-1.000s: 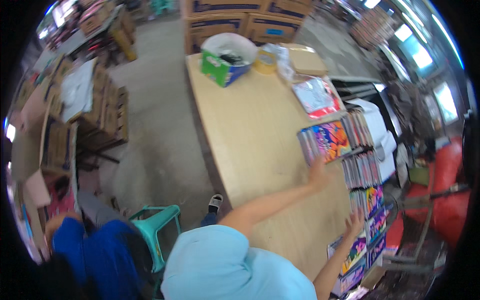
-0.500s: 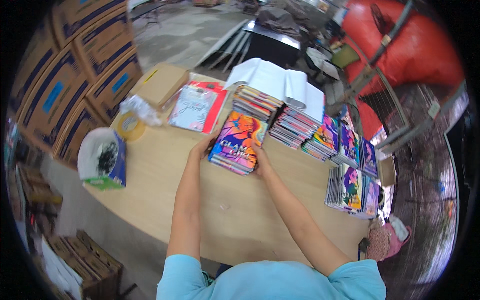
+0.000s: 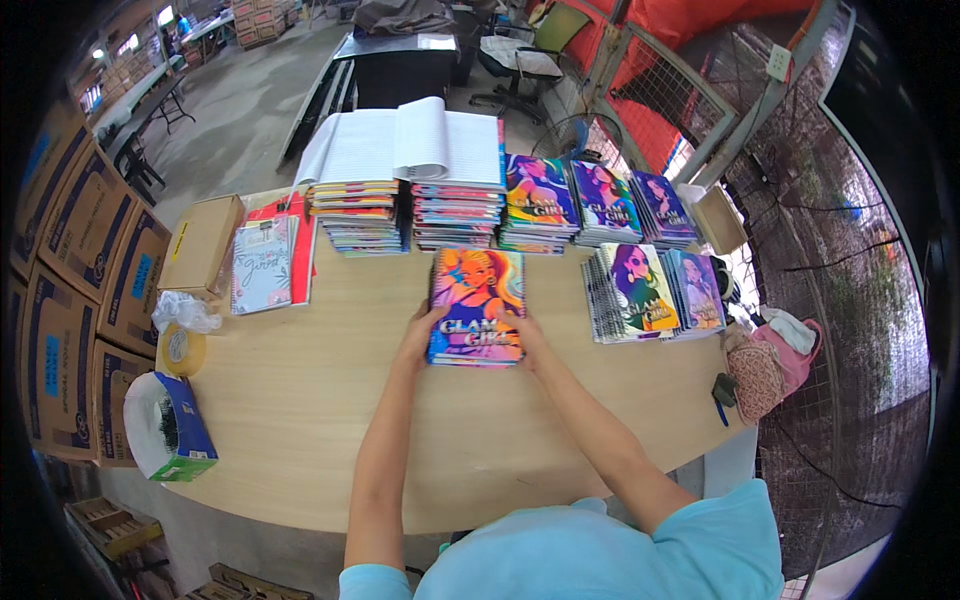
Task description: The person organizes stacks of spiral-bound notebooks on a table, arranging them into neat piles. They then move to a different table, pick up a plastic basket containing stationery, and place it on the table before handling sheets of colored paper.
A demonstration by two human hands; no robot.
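Observation:
Between my two hands is a small stack of spiral notebooks (image 3: 478, 305), the top one with a bright orange, purple and blue cover. My left hand (image 3: 420, 328) grips its left side, thumb on the cover. On the opposite side my right hand (image 3: 530, 338) closes round the edge, thumb also on top. Just beyond stand two tall notebook stacks (image 3: 458, 215) topped by open lined notebooks (image 3: 445, 150). To their right are several shorter stacks with purple covers (image 3: 540, 190). Nearer on the right lie notebooks with a yellow and white cover (image 3: 632, 285).
On the left of the table (image 3: 300, 420) are a cardboard box (image 3: 203, 240), a white-covered notebook (image 3: 262, 268), a yellow tape roll (image 3: 182, 350) and a blue-green carton (image 3: 190, 430). A pink bag (image 3: 765, 360) sits at the right edge. Stacked cartons (image 3: 75, 290) stand left.
The view has swung to the right and levelled. My hands keep hold of the notebook stack, which now stands straighter in front of me, close to the tall stacks.

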